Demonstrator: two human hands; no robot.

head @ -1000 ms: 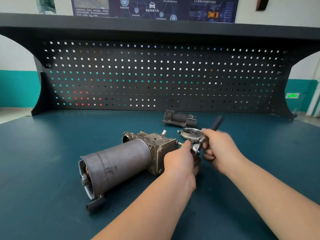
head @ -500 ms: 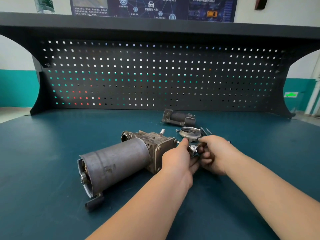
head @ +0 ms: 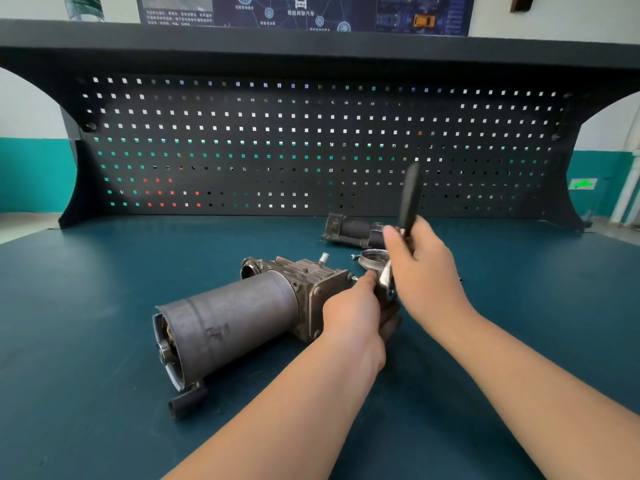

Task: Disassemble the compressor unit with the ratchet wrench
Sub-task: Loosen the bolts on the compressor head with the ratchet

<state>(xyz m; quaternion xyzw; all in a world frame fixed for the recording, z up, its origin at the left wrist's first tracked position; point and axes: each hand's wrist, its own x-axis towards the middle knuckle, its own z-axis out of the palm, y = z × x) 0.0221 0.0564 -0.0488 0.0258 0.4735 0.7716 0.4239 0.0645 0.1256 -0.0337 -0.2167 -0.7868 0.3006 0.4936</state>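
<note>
While the compressor [head: 242, 317] lay on its side on the desk [head: 86, 306], a metal ring [head: 372, 258] and a dark part [head: 353, 230] already lay detached behind it. Bolts apparently remained. The left hand [head: 353, 310] braced the housing end, fingers hidden; the right hand [head: 426, 268] gripped the ratchet wrench [head: 408, 199]. The grey motor can looked worn.

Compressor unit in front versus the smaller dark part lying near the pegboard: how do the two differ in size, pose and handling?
The compressor unit looks much larger than the smaller dark part, though it also lies nearer the camera. The unit has a grey drum angled toward the viewer; the part lies crosswise by the pegboard. The left hand is at the unit's end, with the ratchet wrench in the right hand; the part is untouched. Both rest on the teal table.
</note>
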